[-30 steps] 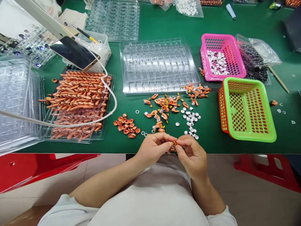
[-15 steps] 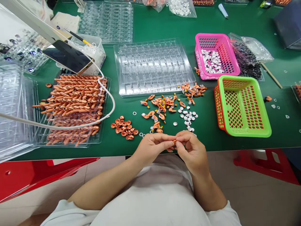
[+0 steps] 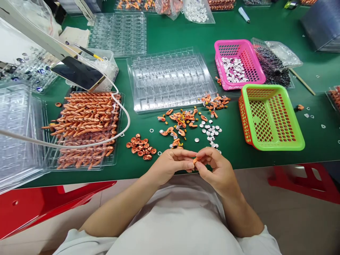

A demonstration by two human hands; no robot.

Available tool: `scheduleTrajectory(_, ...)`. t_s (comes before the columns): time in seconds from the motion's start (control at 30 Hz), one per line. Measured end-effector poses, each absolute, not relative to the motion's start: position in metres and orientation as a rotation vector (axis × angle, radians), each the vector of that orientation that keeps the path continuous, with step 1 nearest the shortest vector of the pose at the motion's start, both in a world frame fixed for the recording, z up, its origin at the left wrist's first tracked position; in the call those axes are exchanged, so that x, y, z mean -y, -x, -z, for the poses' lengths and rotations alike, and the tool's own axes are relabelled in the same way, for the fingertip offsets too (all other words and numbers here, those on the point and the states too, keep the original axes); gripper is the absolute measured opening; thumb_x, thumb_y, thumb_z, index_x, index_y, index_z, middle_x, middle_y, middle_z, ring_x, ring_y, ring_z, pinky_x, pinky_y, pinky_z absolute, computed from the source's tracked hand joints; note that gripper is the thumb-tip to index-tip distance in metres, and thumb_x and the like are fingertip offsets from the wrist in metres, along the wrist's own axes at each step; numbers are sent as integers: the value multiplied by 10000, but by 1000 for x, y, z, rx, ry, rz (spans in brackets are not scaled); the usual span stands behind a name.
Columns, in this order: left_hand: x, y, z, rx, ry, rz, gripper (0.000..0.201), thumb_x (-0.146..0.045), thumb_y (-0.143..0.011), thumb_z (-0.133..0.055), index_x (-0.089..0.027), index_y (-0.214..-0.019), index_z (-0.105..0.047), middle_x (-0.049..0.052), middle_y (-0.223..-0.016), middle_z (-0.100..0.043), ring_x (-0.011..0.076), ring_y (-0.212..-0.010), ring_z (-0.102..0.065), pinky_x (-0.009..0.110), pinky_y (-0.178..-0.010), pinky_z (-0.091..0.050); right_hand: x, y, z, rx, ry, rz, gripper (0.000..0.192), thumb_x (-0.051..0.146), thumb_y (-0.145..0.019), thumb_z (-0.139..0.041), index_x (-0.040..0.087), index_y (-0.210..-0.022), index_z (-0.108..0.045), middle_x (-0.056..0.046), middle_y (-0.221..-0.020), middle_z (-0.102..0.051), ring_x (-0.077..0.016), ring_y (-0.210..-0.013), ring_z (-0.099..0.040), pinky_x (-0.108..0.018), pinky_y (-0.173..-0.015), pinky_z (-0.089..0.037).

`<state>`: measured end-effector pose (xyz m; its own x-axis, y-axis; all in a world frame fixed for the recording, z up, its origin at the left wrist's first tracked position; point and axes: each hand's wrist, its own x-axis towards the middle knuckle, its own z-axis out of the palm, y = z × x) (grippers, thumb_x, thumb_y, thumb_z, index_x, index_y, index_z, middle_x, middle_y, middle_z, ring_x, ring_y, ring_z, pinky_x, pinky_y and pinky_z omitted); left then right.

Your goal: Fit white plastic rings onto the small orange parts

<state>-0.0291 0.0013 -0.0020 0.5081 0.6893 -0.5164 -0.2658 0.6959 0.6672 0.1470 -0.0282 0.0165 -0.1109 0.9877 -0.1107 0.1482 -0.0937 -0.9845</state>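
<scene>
At the table's front edge, a small orange earphone shell (image 3: 196, 160) is pinched between my two hands; fingers cover much of it. My left hand (image 3: 172, 163) grips it from the left with thumb and forefinger. From the right, the thumb and fingertips of my right hand (image 3: 216, 169) close on the same piece. Just beyond the hands lie loose orange curved shells (image 3: 183, 120) with yellow and silver bits. White round discs (image 3: 211, 131) are scattered to their right. Copper-coloured round caps (image 3: 140, 147) sit in a group left of my left hand.
A green basket (image 3: 299, 138), nested in an orange one, stands at right; behind it is a pink basket (image 3: 220, 79) with white discs. A clear tray (image 3: 170, 81) lies mid-table. At left, a white cable (image 3: 127, 120) loops over trays of orange parts (image 3: 87, 113), near a phone (image 3: 77, 72).
The view has shifted slightly. My fingertips have turned the small orange shell a little, and more of it shows now. Both hands stay together at the table edge.
</scene>
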Motion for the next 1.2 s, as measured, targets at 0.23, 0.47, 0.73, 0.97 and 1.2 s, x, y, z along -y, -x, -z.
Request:
scheduleTrajectory(0.23, -2, 31, 4, -860, -565, -605, 228, -193, -623, -874, -155, -822, -771, 28, -723, -724, 127, -653, -652, 258, -677, -546, 29, -151, -18, 1337, 1273, -1428, 114, 170, -857, -619, 219, -948, -572, -3, -805, -686, -156, -723, -689, -256, -623, -560)
scheduleTrajectory(0.47, -7, 34, -3, -794, -619, -504, 198, -191, -623, -871, -168, -805, -796, 28, -678, -736, 125, -609, -663, 254, -660, -548, 27, -157, -18, 1354, 1183, -1625, 69, 206, -881, -610, 202, -950, -603, -15, -871, -655, -141, -745, -661, -255, -666, -556)
scheduleTrajectory(0.73, 1, 33, -11, -877, -750, -573, 143, -176, -662, -849, -189, -801, -815, 44, -705, -754, 144, -630, -673, 259, -661, -561, 26, -157, -15, 1325, 1123, -1714, 87, 218, -875, -611, 198, -957, -593, -20, -876, -636, -137, -741, -619, -261, -665, -531)
scheduleTrajectory(0.97, 9, 33, -12, -895, -912, -663, 135, -137, -694, -815, -205, -811, -815, 32, -712, -729, 127, -634, -654, 217, -607, -529, 29, -155, -8, 1195, 1034, -1799, 133, 125, -844, -589, 206, -949, -584, -16, -881, -598, -138, -751, -581, -269, -669, -484)
scheduleTrajectory(1.2, 13, 33, -6, -929, -1069, -703, 157, -131, -717, -799, -215, -849, -817, 34, -743, -716, 130, -681, -647, 215, -629, -519, 30, -154, -3, 1136, 1016, -1830, 177, 75, -802, -583, 219, -905, -586, 2, -862, -573, -131, -742, -556, -261, -661, -462)
